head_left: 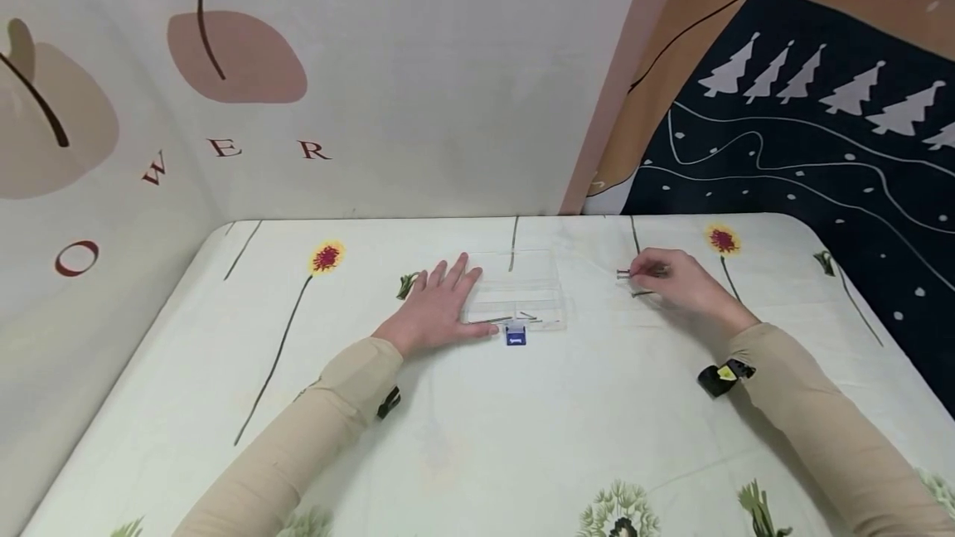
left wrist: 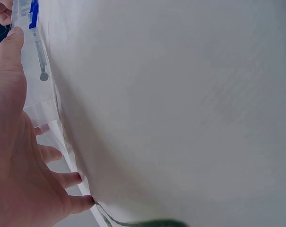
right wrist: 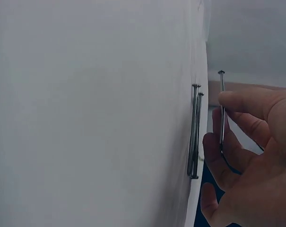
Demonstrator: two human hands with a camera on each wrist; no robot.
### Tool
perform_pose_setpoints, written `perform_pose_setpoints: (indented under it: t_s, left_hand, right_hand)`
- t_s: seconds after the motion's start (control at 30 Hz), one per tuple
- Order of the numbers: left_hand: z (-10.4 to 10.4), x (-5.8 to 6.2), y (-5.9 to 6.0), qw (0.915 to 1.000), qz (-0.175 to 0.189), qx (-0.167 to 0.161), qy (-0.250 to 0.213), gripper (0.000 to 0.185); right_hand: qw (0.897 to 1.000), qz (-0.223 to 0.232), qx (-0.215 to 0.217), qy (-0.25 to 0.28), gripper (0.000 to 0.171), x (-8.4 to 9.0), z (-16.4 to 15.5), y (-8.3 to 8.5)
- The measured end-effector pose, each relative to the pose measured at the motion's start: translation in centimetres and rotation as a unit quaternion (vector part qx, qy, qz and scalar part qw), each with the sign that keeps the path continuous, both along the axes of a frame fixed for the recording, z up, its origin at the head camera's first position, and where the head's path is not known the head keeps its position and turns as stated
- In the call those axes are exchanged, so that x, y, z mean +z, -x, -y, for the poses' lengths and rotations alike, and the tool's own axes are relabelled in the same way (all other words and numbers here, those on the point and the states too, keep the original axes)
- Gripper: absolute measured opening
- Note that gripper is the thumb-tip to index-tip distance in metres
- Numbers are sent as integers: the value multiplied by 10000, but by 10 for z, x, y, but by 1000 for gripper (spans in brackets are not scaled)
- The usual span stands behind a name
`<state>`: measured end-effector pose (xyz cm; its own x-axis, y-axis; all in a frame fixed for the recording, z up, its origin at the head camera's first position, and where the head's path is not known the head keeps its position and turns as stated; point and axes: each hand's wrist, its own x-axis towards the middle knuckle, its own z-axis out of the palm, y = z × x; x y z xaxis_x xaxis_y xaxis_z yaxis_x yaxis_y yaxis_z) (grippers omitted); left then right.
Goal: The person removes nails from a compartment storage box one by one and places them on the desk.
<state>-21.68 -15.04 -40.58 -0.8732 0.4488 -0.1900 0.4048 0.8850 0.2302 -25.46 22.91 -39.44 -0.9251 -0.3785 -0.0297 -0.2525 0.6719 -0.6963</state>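
Nearest, two beige sleeves are seen reaching forward over a bench (head_left: pixel 522 437) covered with a pale cloth printed with flowers and stems. A small black device is strapped at each wrist.

The left hand (head_left: pixel 436 305) is laid flat on the cloth, its fingers straight and spread, with nothing held; its grip is apart, and the thumb side rests against the left edge of a clear plastic box (head_left: pixel 522 292). The box lies open in the middle of the bench, and its blue latch (head_left: pixel 516 337) is turned toward the person. A few nails (head_left: pixel 515 319) are seen lying inside the near part of the box; one nail head is plain through the wall in the left wrist view.

To the right, well apart from the box, the right hand (head_left: pixel 682 282) is held just above the cloth. One nail (right wrist: pixel 221 109) is pinched between thumb and forefinger, so this grip is clamped on the nail. Two loose nails (right wrist: pixel 195 130) lie side by side on the cloth just beside those fingertips.

Farther off, the bench is bounded by a pale wall hanging with leaf shapes and red letters (head_left: pixel 224 147), and on the right by a dark cloth printed with white trees (head_left: pixel 821 89).
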Motion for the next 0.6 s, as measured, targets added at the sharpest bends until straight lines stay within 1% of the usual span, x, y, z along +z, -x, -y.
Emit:
perform_pose_setpoints:
  t_s: [0.2,0.6]
  left_hand:
    - [0,0,0,10000,3,6,45,102]
    - [0,0,0,10000,6,7,46,101]
  right_hand:
    - [10000,55,-38,-67,8,2,-6,2]
    - [9998,111,-54,-154,9,1,-8,7]
